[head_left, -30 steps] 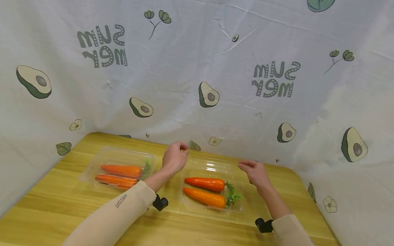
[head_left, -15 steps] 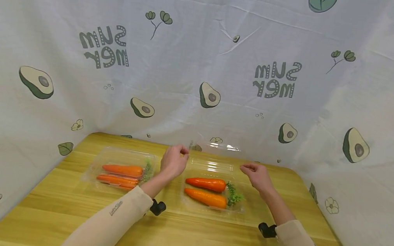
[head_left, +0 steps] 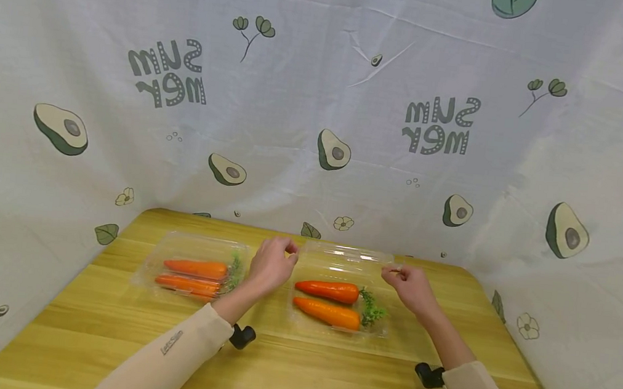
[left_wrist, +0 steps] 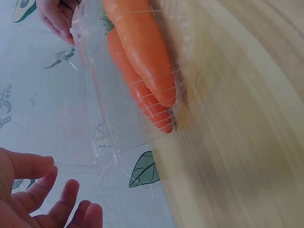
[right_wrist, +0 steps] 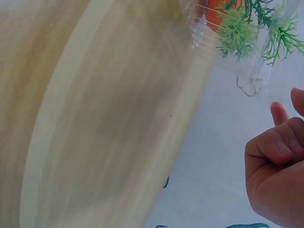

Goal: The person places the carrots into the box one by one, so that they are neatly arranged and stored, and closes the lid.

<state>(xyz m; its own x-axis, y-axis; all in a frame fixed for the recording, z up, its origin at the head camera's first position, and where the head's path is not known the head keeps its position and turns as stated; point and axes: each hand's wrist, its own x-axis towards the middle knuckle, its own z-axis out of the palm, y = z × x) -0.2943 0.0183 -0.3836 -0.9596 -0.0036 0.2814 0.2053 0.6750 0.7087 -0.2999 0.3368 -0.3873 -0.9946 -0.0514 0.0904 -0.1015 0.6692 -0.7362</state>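
Observation:
A clear plastic clamshell box stands open at the middle of the table with two toy carrots, a red-orange one behind an orange one, lying side by side. Their green tops point right. Its hinged lid is raised at the back. My left hand pinches the lid's left edge between thumb and index finger, as the left wrist view shows. At the lid's right corner is my right hand, its thumb and index finger pinching the edge; the contact itself is hidden in the right wrist view.
Left of my left hand lies another clear box holding two carrots, its lid apparently closed. The wooden table meets a white printed curtain at the back and both sides.
The lid's free edge has come down and forward from its raised position half a second ago. Both hands have lowered slightly with it. The carrots stay put.

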